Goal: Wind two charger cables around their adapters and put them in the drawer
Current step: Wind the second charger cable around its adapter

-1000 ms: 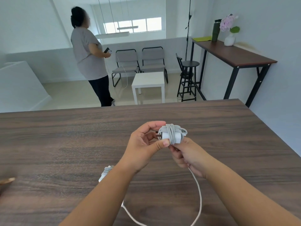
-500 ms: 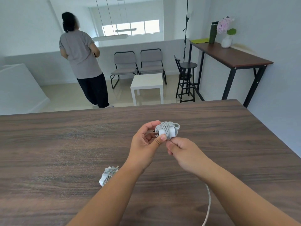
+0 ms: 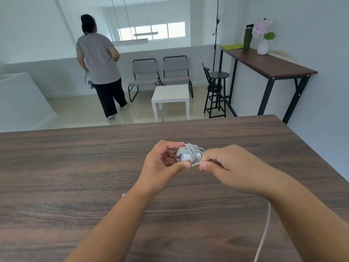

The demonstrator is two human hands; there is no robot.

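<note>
My left hand point(image 3: 160, 163) pinches a white adapter point(image 3: 189, 155) between thumb and fingers, its prongs pointing left. Several turns of white cable wrap the adapter. My right hand point(image 3: 226, 163) pinches the free cable point(image 3: 196, 164) just right of the adapter, under it. The loose end of that cable point(image 3: 264, 231) trails down past my right forearm toward the near edge. A second wound charger lies behind my left forearm; only a white sliver point(image 3: 123, 195) shows. No drawer is in view.
Both hands hover over a dark wooden table point(image 3: 75, 167). Beyond its far edge a person point(image 3: 100, 67) walks away on the floor, near two chairs, a white side table point(image 3: 171, 95), a stool and a high console table point(image 3: 268, 63).
My right hand moved up and to the right of the adapter, pulling the cable taut. The person turned and walked farther off. My left forearm now hides most of the second charger.
</note>
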